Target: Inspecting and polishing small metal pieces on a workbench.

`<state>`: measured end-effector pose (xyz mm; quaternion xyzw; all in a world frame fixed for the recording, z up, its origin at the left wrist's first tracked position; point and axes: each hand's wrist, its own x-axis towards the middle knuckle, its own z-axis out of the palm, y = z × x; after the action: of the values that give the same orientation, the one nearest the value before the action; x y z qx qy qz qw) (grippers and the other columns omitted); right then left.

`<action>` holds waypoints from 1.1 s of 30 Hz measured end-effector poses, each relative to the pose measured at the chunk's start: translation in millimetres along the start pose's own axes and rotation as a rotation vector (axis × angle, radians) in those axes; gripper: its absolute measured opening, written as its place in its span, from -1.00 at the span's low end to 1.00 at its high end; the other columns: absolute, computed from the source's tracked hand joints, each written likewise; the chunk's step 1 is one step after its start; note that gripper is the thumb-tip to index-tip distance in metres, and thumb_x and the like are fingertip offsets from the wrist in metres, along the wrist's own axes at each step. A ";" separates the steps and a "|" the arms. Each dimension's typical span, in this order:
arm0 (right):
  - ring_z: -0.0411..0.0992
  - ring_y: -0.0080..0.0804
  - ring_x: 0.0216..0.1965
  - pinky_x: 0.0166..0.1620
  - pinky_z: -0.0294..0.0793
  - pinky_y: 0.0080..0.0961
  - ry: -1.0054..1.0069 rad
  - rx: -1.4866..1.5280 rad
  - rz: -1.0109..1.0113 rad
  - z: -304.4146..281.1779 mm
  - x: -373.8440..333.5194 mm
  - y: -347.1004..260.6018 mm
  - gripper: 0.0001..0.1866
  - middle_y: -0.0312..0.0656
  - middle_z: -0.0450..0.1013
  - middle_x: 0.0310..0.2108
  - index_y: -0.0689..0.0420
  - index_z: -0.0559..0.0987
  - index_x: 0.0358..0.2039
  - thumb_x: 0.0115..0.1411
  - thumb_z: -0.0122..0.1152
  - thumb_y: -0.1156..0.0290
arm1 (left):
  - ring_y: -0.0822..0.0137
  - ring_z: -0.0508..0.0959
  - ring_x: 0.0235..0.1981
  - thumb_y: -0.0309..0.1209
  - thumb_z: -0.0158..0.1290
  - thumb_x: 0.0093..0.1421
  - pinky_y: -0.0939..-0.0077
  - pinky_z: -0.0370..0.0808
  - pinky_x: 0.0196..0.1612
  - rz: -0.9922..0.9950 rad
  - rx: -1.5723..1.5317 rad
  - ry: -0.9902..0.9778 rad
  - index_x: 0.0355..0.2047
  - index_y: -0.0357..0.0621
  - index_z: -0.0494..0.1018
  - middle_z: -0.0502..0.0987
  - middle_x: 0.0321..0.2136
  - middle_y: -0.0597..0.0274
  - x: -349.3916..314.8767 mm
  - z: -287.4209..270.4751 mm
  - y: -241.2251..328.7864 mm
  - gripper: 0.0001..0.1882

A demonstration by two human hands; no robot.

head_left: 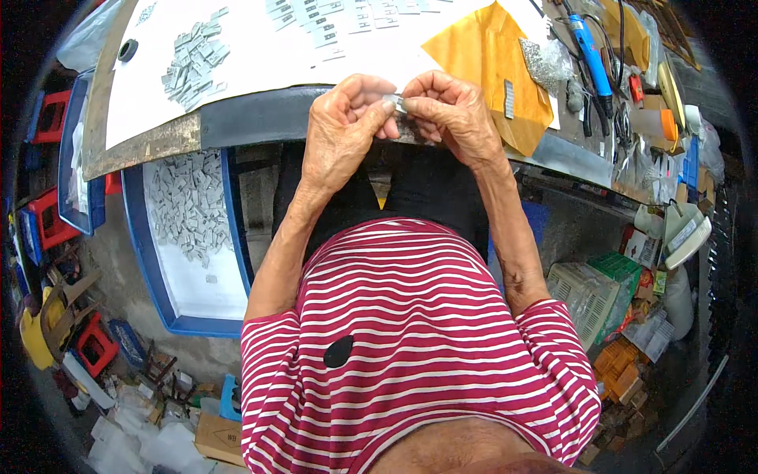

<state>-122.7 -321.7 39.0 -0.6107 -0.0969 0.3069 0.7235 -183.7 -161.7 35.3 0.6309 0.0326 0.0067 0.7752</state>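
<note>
My left hand [345, 125] and my right hand [456, 112] meet at the front edge of the table [260, 117]. Thumbs and fingers of both are pinched on one small grey flat piece [399, 103], mostly covered by the fingertips. To the left, a loose heap of similar grey pieces [195, 65] lies on a white sheet [245, 47]. Beyond my hands, more pieces [325, 35] are laid out in rows. Right of my right hand, a short row of small grey pieces [508, 99] rests on a yellow padded envelope [467, 49].
A blue-rimmed tray [207, 325] of many grey pieces sits below the table at left. At right lie a blue electric screwdriver [591, 54], bubble wrap [546, 63] and cables. Cartons, a green crate [618, 272] and red stools [96, 346] crowd the floor.
</note>
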 end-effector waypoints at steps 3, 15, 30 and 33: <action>0.23 -0.71 -0.70 -0.64 0.20 -0.79 -0.006 -0.005 -0.021 0.6 0.9 1.7 -0.85 -0.35 0.36 -0.63 0.28 0.48 -0.39 0.03 0.16 0.48 | 0.58 0.47 -0.58 -0.56 -0.03 0.13 0.81 0.37 -0.52 -0.002 -0.025 -0.012 -0.28 -0.33 0.39 0.47 -0.56 0.29 -0.2 0.0 -0.7 -0.85; 0.22 -0.73 -0.72 -0.68 0.17 -0.77 0.049 -0.048 -0.034 4.9 4.7 -0.1 -0.91 -0.37 0.34 -0.68 0.26 0.48 -0.47 0.01 0.11 0.51 | 0.59 0.47 -0.59 -0.54 -0.02 0.11 0.77 0.39 -0.54 -0.024 0.077 -0.066 -0.30 -0.30 0.42 0.47 -0.61 0.30 3.7 -7.4 3.3 -0.86; 0.23 -0.68 -0.66 -0.58 0.24 -0.77 0.094 -0.008 -0.102 13.4 18.8 -6.7 -0.80 -0.29 0.36 -0.61 0.35 0.49 -0.33 0.14 0.03 0.45 | 0.44 0.45 -0.57 -0.48 0.05 0.04 0.58 0.40 -0.47 0.258 0.697 0.181 -0.33 -0.31 0.43 0.50 -0.56 0.14 21.3 -43.1 25.1 -0.82; 0.23 -0.69 -0.66 -0.58 0.24 -0.77 0.121 -0.076 -0.117 15.2 9.5 -9.9 -0.81 -0.28 0.37 -0.59 0.35 0.49 -0.33 0.13 0.03 0.48 | 0.33 0.47 -0.62 -0.44 0.04 0.02 0.51 0.40 -0.51 0.301 0.774 0.317 -0.37 -0.33 0.44 0.48 -0.61 0.05 36.9 -64.9 25.4 -0.81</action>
<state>-119.8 -304.5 49.6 -0.6485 -0.1003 0.2229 0.7209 -149.9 -91.2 45.6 0.8635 0.0591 0.2036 0.4576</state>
